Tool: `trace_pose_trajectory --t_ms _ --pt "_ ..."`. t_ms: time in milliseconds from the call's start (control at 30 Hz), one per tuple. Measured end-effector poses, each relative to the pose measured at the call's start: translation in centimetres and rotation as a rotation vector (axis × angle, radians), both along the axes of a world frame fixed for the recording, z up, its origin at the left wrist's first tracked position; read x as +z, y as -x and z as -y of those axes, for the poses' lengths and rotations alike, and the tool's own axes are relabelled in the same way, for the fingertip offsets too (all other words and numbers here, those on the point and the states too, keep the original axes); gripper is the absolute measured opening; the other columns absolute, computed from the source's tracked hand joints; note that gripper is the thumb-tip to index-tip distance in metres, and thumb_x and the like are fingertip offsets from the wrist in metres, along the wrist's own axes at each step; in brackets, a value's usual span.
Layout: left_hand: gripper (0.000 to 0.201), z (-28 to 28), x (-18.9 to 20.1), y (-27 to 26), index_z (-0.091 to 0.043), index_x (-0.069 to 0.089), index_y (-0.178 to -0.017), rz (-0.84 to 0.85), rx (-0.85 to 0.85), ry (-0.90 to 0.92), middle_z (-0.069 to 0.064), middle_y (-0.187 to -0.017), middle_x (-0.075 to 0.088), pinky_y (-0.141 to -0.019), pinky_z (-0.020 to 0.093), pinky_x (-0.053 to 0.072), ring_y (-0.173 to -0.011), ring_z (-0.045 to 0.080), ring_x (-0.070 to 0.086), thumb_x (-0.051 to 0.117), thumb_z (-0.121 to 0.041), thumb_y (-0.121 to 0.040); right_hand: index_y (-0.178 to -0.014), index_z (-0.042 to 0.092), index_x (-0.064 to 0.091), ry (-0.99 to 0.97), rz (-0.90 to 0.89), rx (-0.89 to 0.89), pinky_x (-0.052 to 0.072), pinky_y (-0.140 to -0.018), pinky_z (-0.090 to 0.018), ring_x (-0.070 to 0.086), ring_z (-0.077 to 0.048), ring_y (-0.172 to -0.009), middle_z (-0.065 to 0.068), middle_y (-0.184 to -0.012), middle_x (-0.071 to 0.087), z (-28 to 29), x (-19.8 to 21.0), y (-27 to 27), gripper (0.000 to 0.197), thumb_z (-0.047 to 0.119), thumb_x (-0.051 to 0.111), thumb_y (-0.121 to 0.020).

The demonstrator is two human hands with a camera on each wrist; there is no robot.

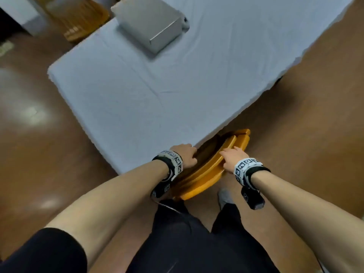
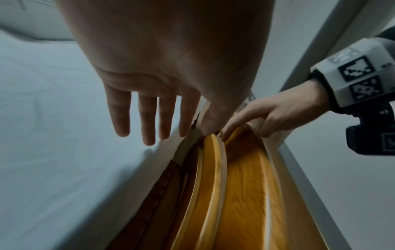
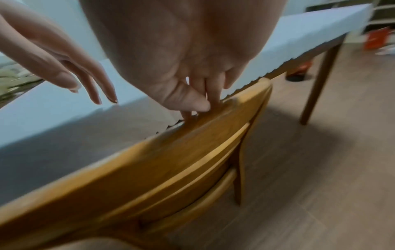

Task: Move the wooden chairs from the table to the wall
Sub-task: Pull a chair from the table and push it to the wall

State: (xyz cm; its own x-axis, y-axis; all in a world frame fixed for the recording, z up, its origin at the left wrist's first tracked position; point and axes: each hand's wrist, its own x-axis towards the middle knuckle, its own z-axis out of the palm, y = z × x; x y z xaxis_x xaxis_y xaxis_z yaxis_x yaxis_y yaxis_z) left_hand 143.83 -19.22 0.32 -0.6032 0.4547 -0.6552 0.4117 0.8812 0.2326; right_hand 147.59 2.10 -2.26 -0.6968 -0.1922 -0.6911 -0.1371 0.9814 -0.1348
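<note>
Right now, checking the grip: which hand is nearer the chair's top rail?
Right. The right hand pinches the chair's top rail; the left hand hovers open over the table edge.

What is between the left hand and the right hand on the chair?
Only a bare stretch of the chair's curved top rail separates the left hand from the right hand, clearest in the head view.

Glossy brown floor (image 1: 39,146) with light glare, pale blue cloth (image 1: 157,79), grey box (image 1: 151,24), white wall (image 2: 352,169)
</note>
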Motion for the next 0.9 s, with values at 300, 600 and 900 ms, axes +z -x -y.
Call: trace_pose_trajectory --t_ms 300,600,900 --pt "0.063 -5.1 -5.4 -14.5 -0.015 0.043 -0.142 0.054 0.511 -0.060 0.007 -0.134 0.055 -0.094 0.042 0.050 -0.118 0.029 0.056 0.059 -0.041 -0.086 -0.131 0.024 0.058 -0.016 -0.162 0.537 0.039 -0.107 -0.039 0.056 -0.024 -0.121 0.001 -0.131 0.063 -2.6 -3.5 -1.4 0.049 0.035 0.059 -0.084" --pt "0.062 -6.9 -6.8 -16.7 -0.023 0.043 -0.147 -0.147 0.721 -0.047 0.002 -0.138 0.057 -0.097 0.040 0.050 -0.121 0.027 0.056 0.063 -0.026 -0.087 -0.111 0.025 0.063 -0.059 -0.299 0.578 0.043 -0.095 -0.038 0.061 -0.026 -0.107 0.001 -0.113 0.068 -2.8 -4.5 -2.4 0.020 0.022 0.061 -0.091" --pt "0.055 -9.4 -7.8 -21.5 -0.024 0.053 -0.139 -0.221 0.782 -0.051 -0.001 -0.127 0.064 -0.090 0.038 0.054 -0.115 0.025 0.059 0.065 -0.025 -0.086 -0.101 0.022 0.062 -0.056 -0.322 0.529 0.042 -0.076 -0.034 0.063 -0.027 -0.094 -0.001 -0.101 0.070 -5.5 -4.6 -7.6 0.013 0.017 0.059 -0.090"
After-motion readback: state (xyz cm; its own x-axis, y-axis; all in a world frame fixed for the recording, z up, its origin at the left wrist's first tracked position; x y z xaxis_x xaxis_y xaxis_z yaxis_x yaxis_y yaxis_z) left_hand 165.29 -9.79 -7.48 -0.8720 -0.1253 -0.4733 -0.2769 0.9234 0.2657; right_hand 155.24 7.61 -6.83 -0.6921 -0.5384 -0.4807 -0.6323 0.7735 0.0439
